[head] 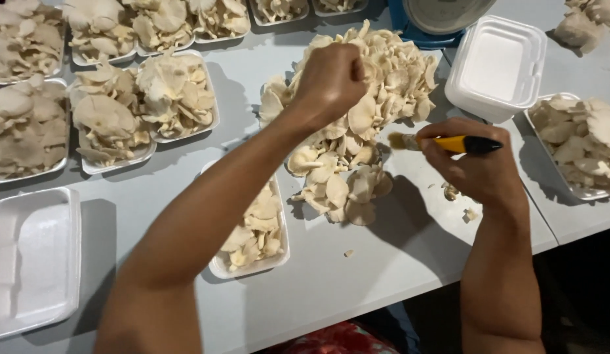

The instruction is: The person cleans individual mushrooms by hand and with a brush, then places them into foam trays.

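- Left hand point(331, 78) is reaching across from the lower left and is closing its fingers into the top of the big mushroom pile point(357, 118); what exactly it is gripping inside the fist cannot be told.
- Grey worktop point(357, 275) is carrying everything, and the mushroom pile is lying loose on it at its middle, between the two hands.
- Filled foam trays point(108, 98) are sitting in rows at the upper left, each heaped with pale mushrooms.
- Empty foam tray point(36, 262) is lying at the lower left edge, well apart from both hands.
- Upturned white foam tray point(498, 65) is resting at the upper right, beside another filled tray point(573, 144) near the right edge.
- Half-filled tray point(255, 236) is lying under the left forearm, just beside the pile.
- Right hand point(469, 160) is closing around a yellow-and-black knife point(459, 143), its tip pointing left and meeting a mushroom stem point(398, 140) at the pile's edge.
- Small trimmed scraps point(462, 203) are lying on the worktop just below the right hand.
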